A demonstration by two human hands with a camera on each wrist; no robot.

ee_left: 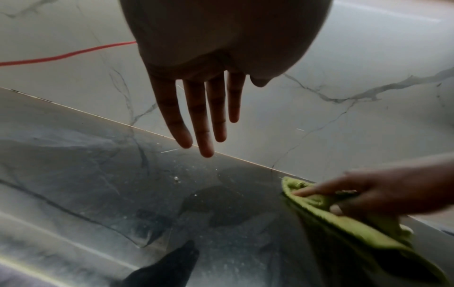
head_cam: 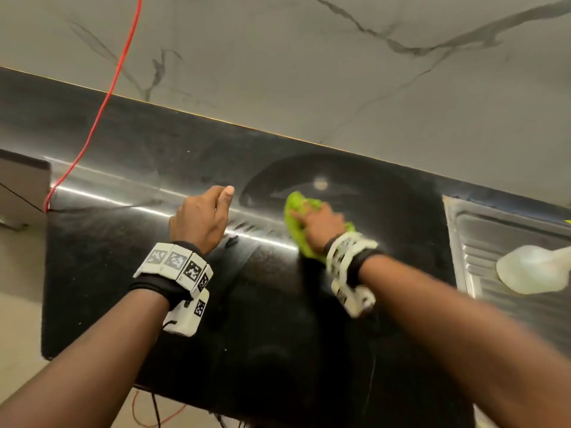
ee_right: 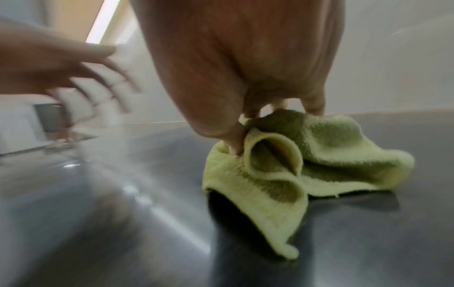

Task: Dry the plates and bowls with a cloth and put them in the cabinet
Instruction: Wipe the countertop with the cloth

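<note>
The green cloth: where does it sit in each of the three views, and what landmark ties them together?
Head: green cloth right of centre, under the right hand on the black counter.
Left wrist: lower right corner, fingers on it.
Right wrist: centre-right, crumpled on the counter, pinched by the fingers.
Shared landmark: the line where the counter meets the marble wall, just beyond the cloth.

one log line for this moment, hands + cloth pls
right hand: fingers pinch green cloth on black counter | left hand: open, holds nothing, above counter | plates, bowls: none in view
</note>
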